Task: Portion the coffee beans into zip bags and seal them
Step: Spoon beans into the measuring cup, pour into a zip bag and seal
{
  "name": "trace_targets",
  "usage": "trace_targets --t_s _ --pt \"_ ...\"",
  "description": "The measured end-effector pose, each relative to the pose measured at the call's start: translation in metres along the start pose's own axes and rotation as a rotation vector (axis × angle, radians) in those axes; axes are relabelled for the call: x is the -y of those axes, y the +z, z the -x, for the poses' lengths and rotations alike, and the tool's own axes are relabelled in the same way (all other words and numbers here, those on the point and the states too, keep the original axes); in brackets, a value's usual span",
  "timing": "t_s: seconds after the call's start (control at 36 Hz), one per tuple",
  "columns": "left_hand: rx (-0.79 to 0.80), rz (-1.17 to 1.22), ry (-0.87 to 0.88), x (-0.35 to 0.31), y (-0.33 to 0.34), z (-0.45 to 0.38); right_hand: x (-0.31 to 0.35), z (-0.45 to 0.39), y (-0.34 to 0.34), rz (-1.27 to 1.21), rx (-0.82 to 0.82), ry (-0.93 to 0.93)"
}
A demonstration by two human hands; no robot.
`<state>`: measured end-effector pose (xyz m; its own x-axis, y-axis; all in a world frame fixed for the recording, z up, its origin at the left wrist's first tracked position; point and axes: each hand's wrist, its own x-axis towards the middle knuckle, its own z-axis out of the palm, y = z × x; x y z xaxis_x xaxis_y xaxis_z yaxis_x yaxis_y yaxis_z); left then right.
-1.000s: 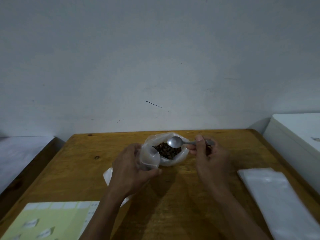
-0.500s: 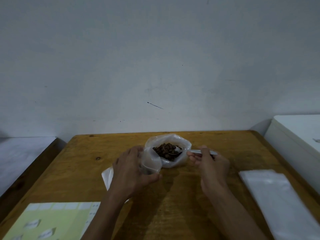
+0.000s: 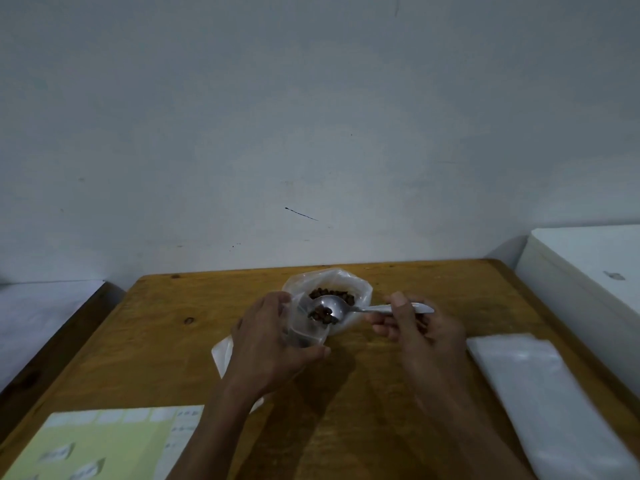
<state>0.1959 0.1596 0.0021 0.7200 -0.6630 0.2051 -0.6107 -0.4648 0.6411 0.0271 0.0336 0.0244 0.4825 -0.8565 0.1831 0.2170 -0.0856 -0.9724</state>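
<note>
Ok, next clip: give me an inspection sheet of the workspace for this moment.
Surface: wooden table, worn.
Job's things: open bag of coffee beans; spoon loaded with beans over small zip bag; stack of empty bags.
Clutter: yellow-green sheet.
Grippers: left hand holds the zip bag; right hand holds the spoon handle.
Cables: nothing seen.
Surroundings: plain wall; white unit.

The left hand [image 3: 266, 341] is covering most of the zip bag [image 3: 304, 327]; the sheet of labels [image 3: 104, 445] is running off the bottom edge, its print blurring beyond reading.
</note>
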Motion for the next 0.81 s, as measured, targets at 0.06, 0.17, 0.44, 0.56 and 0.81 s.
trace_targets --t_s 0.06,0.17,0.44,0.56,0.81 --pt "-0.002 0.012 -0.004 0.001 0.000 0.001 0.001 0.001 -0.003 0.045 -0.003 -0.064" --pt "-0.012 0.031 0.011 0.001 -0.002 0.002 0.005 0.001 -0.008 0.081 -0.008 -0.183" --pt "-0.057 0.031 0.012 0.006 -0.012 0.007 -0.019 -0.016 -0.002 0.319 -0.091 -0.235" --pt "-0.064 0.008 0.006 0.011 -0.016 0.008 -0.038 -0.023 0.011 0.463 -0.066 -0.239" --pt "-0.024 -0.013 -0.017 0.018 -0.018 0.008 -0.051 -0.031 0.031 0.124 -0.155 0.230"
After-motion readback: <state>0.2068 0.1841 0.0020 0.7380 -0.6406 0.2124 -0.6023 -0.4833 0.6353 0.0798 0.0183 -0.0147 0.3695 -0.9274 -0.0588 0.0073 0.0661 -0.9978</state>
